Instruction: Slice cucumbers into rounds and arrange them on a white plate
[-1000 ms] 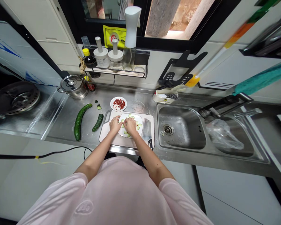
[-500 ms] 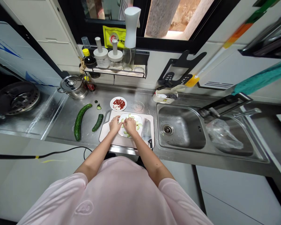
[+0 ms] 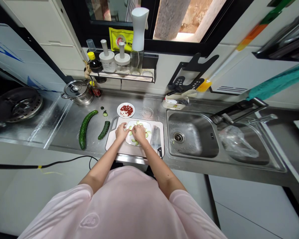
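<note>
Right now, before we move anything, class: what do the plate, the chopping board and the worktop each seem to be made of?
The plate looks like white glazed ceramic, its rim glossy. The chopping board seems matte plastic, pale and without wood grain. The worktop looks like brushed stainless steel, with streaky metallic reflections.

To your left, a lidded stainless steel pot (image 3: 77, 93) sits on the counter, just beside a gas burner grate (image 3: 16, 104). Along the wall ahead of you, a black-railed shelf (image 3: 122, 76) holds a yellow-capped bottle (image 3: 95, 63), two white-topped seasoning jars (image 3: 107, 61) and a tall glass dispenser (image 3: 139, 43). To your right is a double steel sink (image 3: 191, 136) with a drain (image 3: 178, 137) in its left basin and a clear plastic bag (image 3: 238, 142) in its right basin. Beyond it stands a faucet (image 3: 262, 119). A black cable (image 3: 64, 161) runs below the counter edge.
</note>
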### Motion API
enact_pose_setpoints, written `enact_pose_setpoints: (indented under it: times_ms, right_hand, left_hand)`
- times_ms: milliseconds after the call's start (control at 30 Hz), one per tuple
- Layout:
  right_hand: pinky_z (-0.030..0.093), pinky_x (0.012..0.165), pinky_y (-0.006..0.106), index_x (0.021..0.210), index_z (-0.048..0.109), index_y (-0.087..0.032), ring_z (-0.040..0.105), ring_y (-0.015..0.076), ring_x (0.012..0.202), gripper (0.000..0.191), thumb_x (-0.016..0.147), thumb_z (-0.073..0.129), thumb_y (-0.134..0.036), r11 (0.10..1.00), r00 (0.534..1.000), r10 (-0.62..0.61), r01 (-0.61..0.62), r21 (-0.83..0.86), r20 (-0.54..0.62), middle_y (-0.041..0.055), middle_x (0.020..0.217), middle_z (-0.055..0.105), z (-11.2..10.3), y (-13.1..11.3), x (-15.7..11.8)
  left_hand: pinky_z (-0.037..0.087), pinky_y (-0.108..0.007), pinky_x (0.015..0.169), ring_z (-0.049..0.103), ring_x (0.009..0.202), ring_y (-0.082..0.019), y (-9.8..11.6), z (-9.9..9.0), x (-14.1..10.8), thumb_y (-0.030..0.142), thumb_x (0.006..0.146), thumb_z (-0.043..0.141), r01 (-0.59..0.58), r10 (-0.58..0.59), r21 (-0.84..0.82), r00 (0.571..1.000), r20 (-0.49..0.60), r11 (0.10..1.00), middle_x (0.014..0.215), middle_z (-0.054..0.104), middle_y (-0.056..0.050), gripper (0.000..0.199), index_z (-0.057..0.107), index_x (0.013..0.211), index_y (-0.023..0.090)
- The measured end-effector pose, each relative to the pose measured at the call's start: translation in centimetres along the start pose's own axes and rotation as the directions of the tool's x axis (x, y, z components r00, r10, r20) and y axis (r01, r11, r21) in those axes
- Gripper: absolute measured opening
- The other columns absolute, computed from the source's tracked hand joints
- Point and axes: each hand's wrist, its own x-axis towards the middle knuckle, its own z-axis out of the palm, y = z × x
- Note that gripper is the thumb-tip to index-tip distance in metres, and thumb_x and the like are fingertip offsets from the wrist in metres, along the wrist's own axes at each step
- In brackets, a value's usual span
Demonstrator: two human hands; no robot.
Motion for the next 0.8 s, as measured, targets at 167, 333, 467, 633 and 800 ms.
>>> enact_pose_setpoints:
  times_ms: [167,333,467,633,800]
  right_hand:
    - [0.029,0.078,0.031,0.088,0.063,-0.021,0.043,0.0228,0.095,0.016,0.088,0.049,-0.030,1.000,1.000,-0.002,0.002,-0.013,-0.003,0.0072,0.098,0.060,0.29,-0.15,0.13]
    - [0.030,0.078,0.031,0.089,0.063,-0.020,0.043,0.0229,0.097,0.017,0.089,0.049,-0.029,0.999,1.000,-0.005,0.006,-0.036,0.013,0.0081,0.099,0.060,0.33,-0.21,0.13]
    - [0.030,0.080,0.031,0.092,0.063,-0.019,0.043,0.0229,0.098,0.019,0.090,0.048,-0.029,0.999,1.000,0.000,0.001,-0.047,0.027,0.0090,0.101,0.060,0.22,-0.23,0.08]
    - [0.029,0.080,0.032,0.093,0.063,-0.020,0.042,0.0230,0.099,0.020,0.090,0.046,-0.030,0.999,0.999,-0.004,0.006,-0.054,0.042,0.0089,0.103,0.059,0.18,-0.30,0.09]
    - [0.029,0.080,0.032,0.091,0.063,-0.019,0.042,0.0230,0.099,0.018,0.089,0.047,-0.029,1.000,0.999,0.001,0.000,-0.030,0.034,0.0088,0.101,0.059,0.00,-0.40,0.06]
  left_hand:
    - [0.041,-0.031,0.082,0.056,0.100,-0.020,0.39,0.08,-0.01,0.032,0.075,0.065,-0.008,0.008,0.044,1.000,0.005,0.999,0.105,0.061,-0.005,0.047,0.052,0.120,0.026]
    - [0.040,-0.032,0.085,0.055,0.104,-0.021,0.61,0.19,0.04,0.031,0.076,0.064,0.007,-0.009,0.070,1.000,0.026,0.998,0.108,0.061,-0.006,0.047,0.051,0.121,0.027]
    - [0.039,-0.032,0.086,0.054,0.105,-0.021,0.64,0.18,0.03,0.031,0.076,0.063,0.006,-0.009,0.080,1.000,0.030,0.997,0.110,0.060,-0.005,0.047,0.051,0.121,0.027]
    - [0.039,-0.032,0.086,0.055,0.104,-0.022,0.62,0.16,0.02,0.030,0.075,0.064,-0.004,0.003,0.071,1.000,0.022,0.997,0.108,0.061,-0.006,0.047,0.051,0.121,0.027]
    - [0.040,-0.032,0.085,0.055,0.103,-0.022,0.58,0.09,0.00,0.029,0.075,0.065,0.000,0.000,0.044,1.000,0.015,0.999,0.107,0.061,-0.006,0.047,0.053,0.120,0.026]
